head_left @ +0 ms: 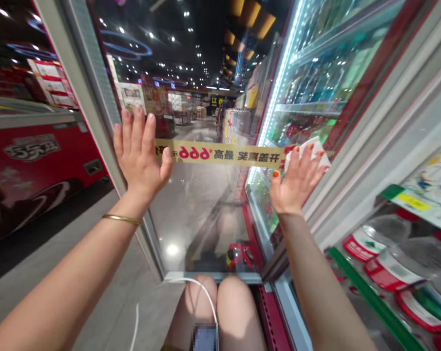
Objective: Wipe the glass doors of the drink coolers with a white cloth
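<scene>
An open glass cooler door (201,214) stands in front of me, with a yellow printed strip (223,155) stuck across it. My left hand (140,156) lies flat against the glass near the door's left frame, its fingers stretched upward. It holds nothing, and a thin gold bangle (121,219) sits on its wrist. My right hand (297,183) is spread flat at the right end of the strip and presses a white cloth (317,146) against the glass.
Cooler shelves on the right hold water bottles (388,258) with red caps behind green price rails. A red chest freezer (33,161) stands on the left across a grey floor. My knees (220,307) and a white cable (201,287) are below the door.
</scene>
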The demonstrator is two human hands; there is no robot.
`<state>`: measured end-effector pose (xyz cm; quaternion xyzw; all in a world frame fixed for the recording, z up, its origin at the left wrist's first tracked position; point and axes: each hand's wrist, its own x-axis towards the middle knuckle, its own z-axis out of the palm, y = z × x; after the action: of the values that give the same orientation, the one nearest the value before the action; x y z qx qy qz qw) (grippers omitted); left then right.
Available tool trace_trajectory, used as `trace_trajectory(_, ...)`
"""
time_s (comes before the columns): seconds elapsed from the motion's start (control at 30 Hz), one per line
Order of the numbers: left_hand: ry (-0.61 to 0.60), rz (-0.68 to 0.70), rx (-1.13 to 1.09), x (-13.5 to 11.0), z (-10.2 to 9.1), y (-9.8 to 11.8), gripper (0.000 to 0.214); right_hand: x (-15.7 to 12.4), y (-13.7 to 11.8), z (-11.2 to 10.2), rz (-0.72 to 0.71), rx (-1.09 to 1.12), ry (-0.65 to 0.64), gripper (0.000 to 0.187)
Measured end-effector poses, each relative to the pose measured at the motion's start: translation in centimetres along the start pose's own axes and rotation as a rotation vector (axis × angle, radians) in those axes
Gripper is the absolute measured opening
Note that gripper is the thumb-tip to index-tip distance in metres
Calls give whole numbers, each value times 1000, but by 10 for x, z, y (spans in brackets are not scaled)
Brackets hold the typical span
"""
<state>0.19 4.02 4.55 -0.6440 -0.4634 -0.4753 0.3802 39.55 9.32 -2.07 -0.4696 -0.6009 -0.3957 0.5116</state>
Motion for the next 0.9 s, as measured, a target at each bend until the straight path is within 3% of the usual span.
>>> trace_trajectory(0.23, -81, -2, -32, 5, -8, 1, 81, -19, 7, -8, 14, -52, -245, 74)
trace_trajectory(0.53, -131, 10, -73, 9, -9, -3, 87, -113, -1, -14, 177, -25, -557, 73)
trace_trajectory(0.73, -63, 44, -13, 3, -5, -2, 79, -165, -37, -22, 267, 30, -521, 71)
trace_trajectory(0.8, 2, 95, 31, 0, -5, -1, 77, -160, -37, -23, 286, 55, -456, 70)
trace_trajectory(0.9, 86, 127, 60, -5, -6, 4, 80, -119, -21, -18, 349, 98, -277, 70)
